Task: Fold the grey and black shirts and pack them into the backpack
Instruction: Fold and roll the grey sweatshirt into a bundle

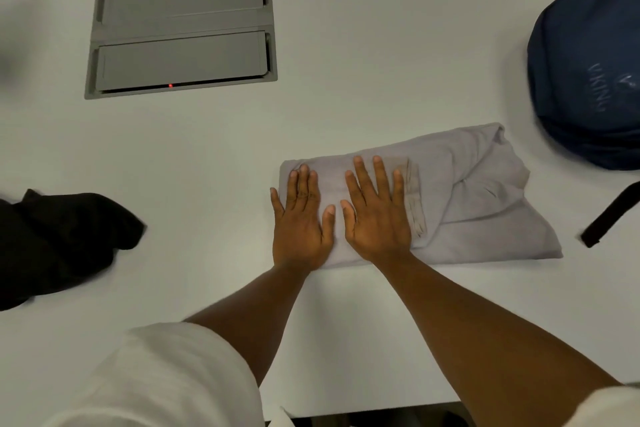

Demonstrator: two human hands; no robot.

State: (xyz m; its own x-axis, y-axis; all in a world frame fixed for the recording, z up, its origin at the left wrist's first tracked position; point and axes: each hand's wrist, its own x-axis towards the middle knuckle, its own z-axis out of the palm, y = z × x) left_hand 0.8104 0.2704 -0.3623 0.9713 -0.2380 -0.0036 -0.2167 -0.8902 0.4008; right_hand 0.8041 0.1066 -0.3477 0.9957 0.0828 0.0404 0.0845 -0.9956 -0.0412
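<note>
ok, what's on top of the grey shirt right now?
Both hands lie flat on the grey shirt: left hand and right hand, fingers straight, pressing its left end. Nothing else sits on it. The cloth under the palms is covered, so folds there can't be seen.

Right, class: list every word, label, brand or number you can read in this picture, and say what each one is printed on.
Pale lettering on the blue backpack: turned sideways and blurred, too unclear to read.
Grey shirt, black shirt, table and grey hatch: no text visible.
</note>
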